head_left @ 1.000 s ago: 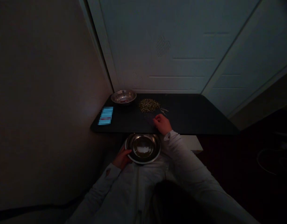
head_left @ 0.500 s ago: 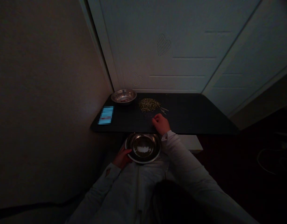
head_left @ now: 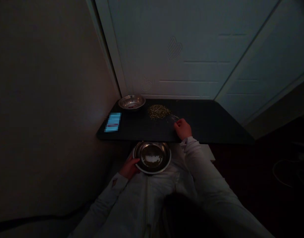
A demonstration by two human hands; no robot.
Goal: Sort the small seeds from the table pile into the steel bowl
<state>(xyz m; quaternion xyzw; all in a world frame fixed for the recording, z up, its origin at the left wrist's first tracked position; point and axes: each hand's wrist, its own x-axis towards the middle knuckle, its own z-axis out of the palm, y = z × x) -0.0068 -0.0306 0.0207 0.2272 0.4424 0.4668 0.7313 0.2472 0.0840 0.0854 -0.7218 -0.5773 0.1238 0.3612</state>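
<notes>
My left hand (head_left: 130, 168) grips the left rim of a metal bowl (head_left: 164, 162) at my lap, thumb over the edge. Small greenish bits lie in the bottom of this bowl. Over the front part of the dark table, my right hand (head_left: 183, 129) is closed, fingers pinched together. A faint, see-through patch shows by its fingertips; what it is I cannot make out. Just beyond and to the left lies a pile of small greenish-yellow grains or seeds (head_left: 158, 111). A few pale pieces (head_left: 175, 116) are strewn at the pile's right edge, close to those fingertips.
A second metal bowl (head_left: 132, 103) stands at the table's back left corner. In front of it lies a bright, pixelated phone-like rectangle (head_left: 113, 122). The dark table (head_left: 216, 122) backs onto a white panelled door (head_left: 201, 46). A wall (head_left: 55, 99) rises on the left.
My right hand has moved to the right along the table, away from above the lap bowl's edge. My left hand and the bowl it holds have stayed nearly still.
</notes>
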